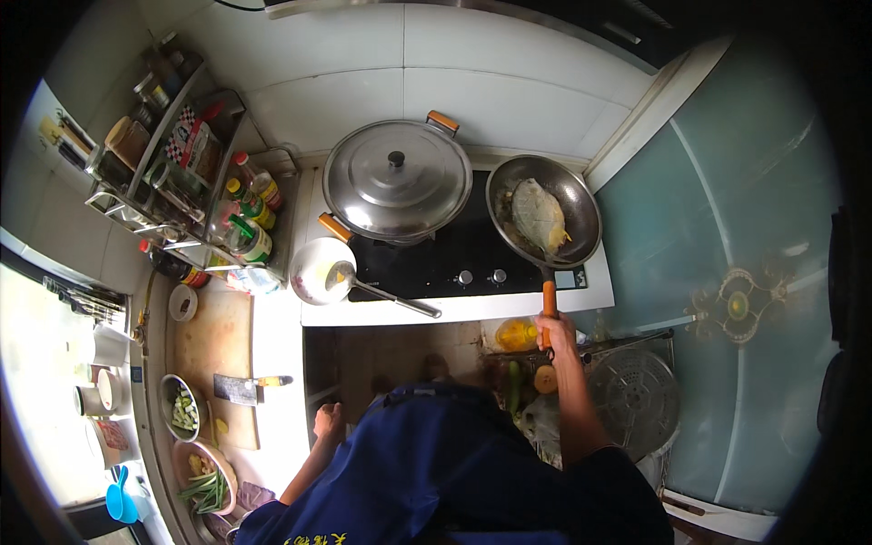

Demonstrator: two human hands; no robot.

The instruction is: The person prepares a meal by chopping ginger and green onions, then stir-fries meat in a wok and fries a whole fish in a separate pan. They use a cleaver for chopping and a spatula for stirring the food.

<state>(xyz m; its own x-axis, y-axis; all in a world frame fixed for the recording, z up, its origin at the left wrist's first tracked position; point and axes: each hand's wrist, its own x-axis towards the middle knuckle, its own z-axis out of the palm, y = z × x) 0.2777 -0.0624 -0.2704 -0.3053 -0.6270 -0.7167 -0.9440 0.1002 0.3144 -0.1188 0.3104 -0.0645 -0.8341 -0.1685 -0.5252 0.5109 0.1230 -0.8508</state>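
Observation:
My right hand (557,332) grips the orange handle (549,300) of a dark frying pan (589,204) at the right side of the black gas hob (422,269). Inside the pan lies a whole flat fish (535,211) with cuts scored across its side. My left hand (329,419) hangs low beside the counter's front edge, its fingers curled and nothing visible in them. Left of the pan stands a large wok under a domed steel lid (371,160). A ladle (395,298) rests across a white bowl (306,272) at the hob's left corner.
On the left counter, a cleaver (235,389) lies on a wooden chopping board (211,327). Beside it are a bowl of chopped greens (182,412) and a pink basin with scallions (211,490). A spice rack (167,122) stands in the corner. A frosted glass door (681,231) borders the right.

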